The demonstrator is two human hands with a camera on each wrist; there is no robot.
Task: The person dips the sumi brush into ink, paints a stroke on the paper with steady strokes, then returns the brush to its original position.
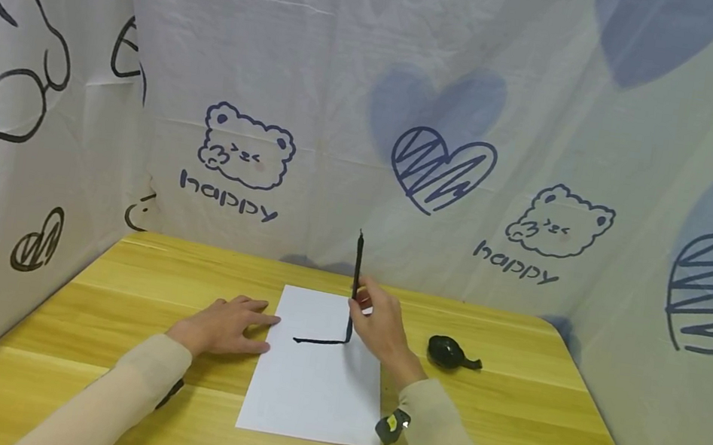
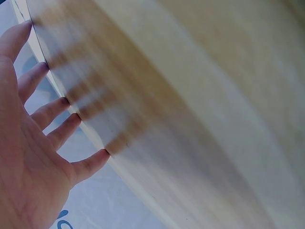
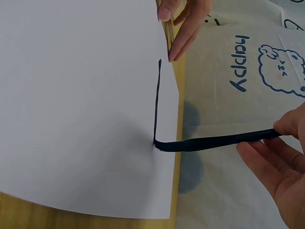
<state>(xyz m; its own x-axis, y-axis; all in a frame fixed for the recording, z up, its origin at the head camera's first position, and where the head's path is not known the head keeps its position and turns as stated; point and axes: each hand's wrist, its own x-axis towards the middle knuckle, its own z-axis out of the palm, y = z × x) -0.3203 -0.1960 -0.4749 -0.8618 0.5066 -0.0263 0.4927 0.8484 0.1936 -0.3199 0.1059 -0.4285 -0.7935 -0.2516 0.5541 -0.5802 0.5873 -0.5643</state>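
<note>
A sheet of white paper lies on the table, marked with one black ink line running left to right. In my right hand I pinch a slim black writing brush between thumb and fingers, and it stands nearly upright. Its bent, inky tip touches the paper at the line's right end. My left hand lies spread at the sheet's left edge, with thumb and fingertips at the paper's border. The left wrist view shows its fingers apart and nearly straight.
To the right of the paper sits a small glossy black rounded thing with a short stem. The yellow wooden table is walled at the back and sides by white cloth printed with hearts and bears. A black wrist device hangs under my right sleeve.
</note>
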